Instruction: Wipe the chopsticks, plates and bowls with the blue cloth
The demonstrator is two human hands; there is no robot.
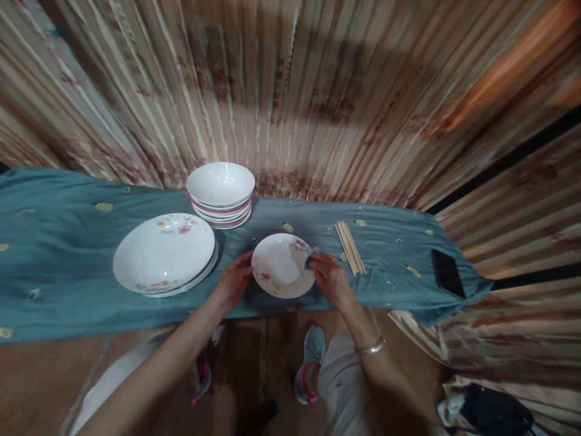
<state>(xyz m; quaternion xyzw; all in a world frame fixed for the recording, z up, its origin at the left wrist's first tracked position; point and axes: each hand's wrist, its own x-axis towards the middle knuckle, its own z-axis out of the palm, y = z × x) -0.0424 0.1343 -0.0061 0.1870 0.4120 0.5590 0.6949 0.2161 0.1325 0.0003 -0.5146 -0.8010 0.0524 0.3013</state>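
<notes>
The small plate (279, 275) is right in front of the person, over the near part of the blue-green cloth (72, 254). It is white and has flowers near its rim. I can't tell if it sits on the cloth or is lifted up a little. The left hand (233, 281) grips the rim on the left side. The right hand (330, 277) is at the other side, with its fingers closed on a little blue-gray rag (313, 258) against the rim. The rag is mostly hidden by the fingers.

Just to the right, some thin wooden sticks (350, 247) lie side by side on the cloth. Well apart from them, near the right end, lies a black phone (448, 274). To the left of the small plate is a pile of big plates (161, 254), and the top one has flowers too. Behind them, and a bit to the right, white bowls (221, 184) stand in a stack with some red rims.

A silver bracelet (373, 347) is on the right wrist. Down on the brown floor (247, 363) are gray shoes (315, 345) with pink bits. A wavy curtain (272, 91) with reddish patterns hangs behind the cloth.
</notes>
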